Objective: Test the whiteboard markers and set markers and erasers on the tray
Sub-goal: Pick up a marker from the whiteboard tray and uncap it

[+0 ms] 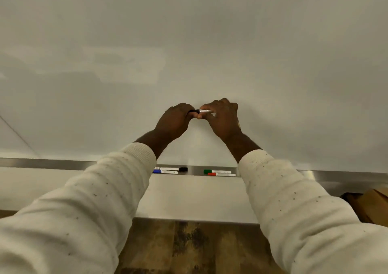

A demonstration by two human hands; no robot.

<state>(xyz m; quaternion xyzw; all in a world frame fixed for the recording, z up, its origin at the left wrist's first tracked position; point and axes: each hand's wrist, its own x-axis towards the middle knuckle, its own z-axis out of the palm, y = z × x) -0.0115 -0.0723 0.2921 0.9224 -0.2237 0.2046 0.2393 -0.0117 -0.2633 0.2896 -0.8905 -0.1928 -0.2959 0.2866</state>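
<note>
Two hands: left hand (174, 121) and right hand (223, 117), fingers (212, 105) curled, grip one black-capped marker (199, 111).
Tray (195, 170): four capped markers (217, 171) lying flat.

Markers five, one held marker (200, 111), four on the single tray (195, 170): black marker (174, 169), blue marker (165, 171), green marker (217, 171), red marker (222, 174), one whiteboard (189, 32).

We note both hands raised before the whiteboard (189, 42). The left hand (175, 119) grips the black end of a marker (199, 111); the right hand (221, 117) pinches its white barrel. The marker lies roughly level between them. Below the hands, the tray (52, 164) carries a black-capped marker (173, 169) and a blue-capped marker (164, 171) under the left wrist, and a green-capped marker (217, 171) and a red-capped marker (221, 174) under the right.
</note>
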